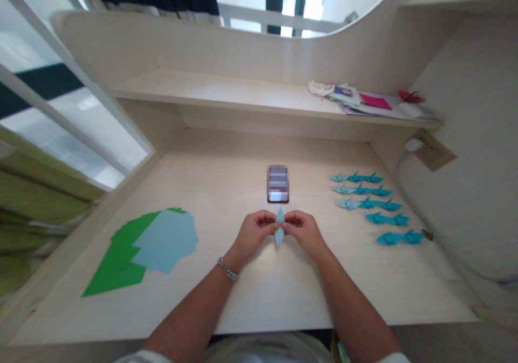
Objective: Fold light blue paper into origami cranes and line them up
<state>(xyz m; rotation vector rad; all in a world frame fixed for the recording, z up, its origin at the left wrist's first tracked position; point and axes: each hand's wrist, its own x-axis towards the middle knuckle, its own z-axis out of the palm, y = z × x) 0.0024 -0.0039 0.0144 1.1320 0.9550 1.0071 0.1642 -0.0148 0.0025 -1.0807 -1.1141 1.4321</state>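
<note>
A light blue piece of folded origami paper (279, 235), narrow and diamond-shaped, is held upright over the middle of the desk. My left hand (258, 232) pinches its left edge between thumb and fingers. From the other side my right hand (301, 231) pinches the right edge, so both hands meet at the paper's middle. Just beyond them lies a phone (278, 184) with a blurred screen. Rows of folded blue paper cranes (367, 204) stand to the right, shading from pale to deeper blue.
Fanned light blue sheets (168, 241) overlap green sheets (117, 260) on the desk's left side. A shelf (243, 90) spans the back, with papers and a pink card (375, 101) on it. A cable runs from the wall socket (433, 150) down the right edge.
</note>
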